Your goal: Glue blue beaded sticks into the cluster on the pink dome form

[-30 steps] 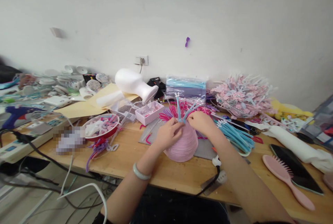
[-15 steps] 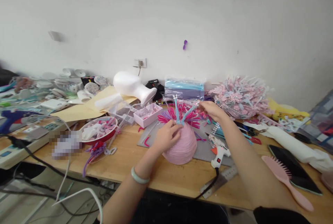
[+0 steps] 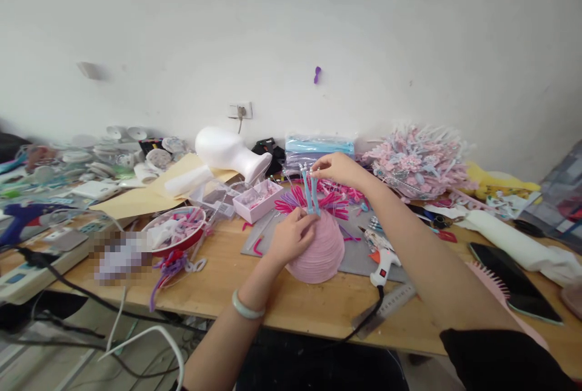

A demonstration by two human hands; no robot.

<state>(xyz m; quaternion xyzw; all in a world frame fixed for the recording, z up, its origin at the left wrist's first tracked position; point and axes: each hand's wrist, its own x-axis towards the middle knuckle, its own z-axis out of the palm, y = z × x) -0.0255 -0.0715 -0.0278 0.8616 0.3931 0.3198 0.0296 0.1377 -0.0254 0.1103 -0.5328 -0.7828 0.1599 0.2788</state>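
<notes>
A ribbed pink dome (image 3: 321,254) sits on a grey mat (image 3: 357,262). Loops of magenta and purple pipe cleaner (image 3: 335,202) fan out behind it. From its top rise light blue pipe-cleaner stems (image 3: 308,191) with beaded tips. My left hand (image 3: 293,236) rests against the dome's left side, its fingers closed around the base of the stems. Above, my right hand (image 3: 336,171) pinches one blue stem near its beads; the exact contact is small. To the right of the dome lies a white hot glue gun (image 3: 383,265).
A white foam head (image 3: 222,148), a pink box of small parts (image 3: 258,200) and a red-rimmed bowl (image 3: 182,242) stand to the left. On the right are a pink beaded bundle (image 3: 413,163), a dark tablet (image 3: 513,285), a hairbrush (image 3: 493,288) and a ruler (image 3: 386,309).
My right hand has moved left and slightly up, bringing the slanted blue stem nearly upright beside the other. My left hand keeps its place on the dome.
</notes>
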